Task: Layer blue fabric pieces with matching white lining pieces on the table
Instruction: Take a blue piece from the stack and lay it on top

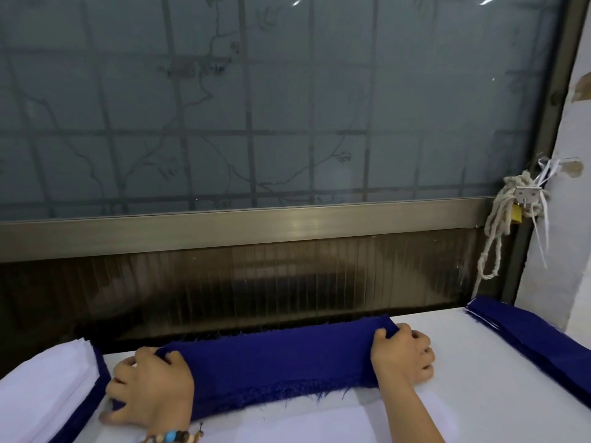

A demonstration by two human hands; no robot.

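**A:** Frosted window [287, 107] behind, and a white table [463, 394] pushed up under its sill. What's at the left?

**B:** A white stack [48, 388], lining pieces by the look, with a blue edge showing along its right side. Just beside it, the left hand [150, 388] has its fingers curled round the left end of the blue piece [275, 362].

**A:** And the piece itself?

**B:** It lies across the far middle of the table, held between both hands, with a frayed near edge. The right hand [403, 356] grips the other end, thumb on top and fingers curled.

**A:** Further right?

**B:** A blue stack [537, 334] at the far right of the table, well apart from the hands.

**A:** So what could go wrong?

**B:** Three things, I'd judge. The cloth is bunched at both ends, so if the hands release it unevenly it may settle wrinkled or skewed and not match its lining. Dragging it over the table could snag the loose threads or pull more out. And its far edge lies near the table's back edge, so a push forward could slide it off there.

**A:** Anything else on the left?

**B:** That hand is close to the white stack and could knock it askew.

**A:** Is there lining under the piece?

**B:** I cannot tell. White on white hides any edge.
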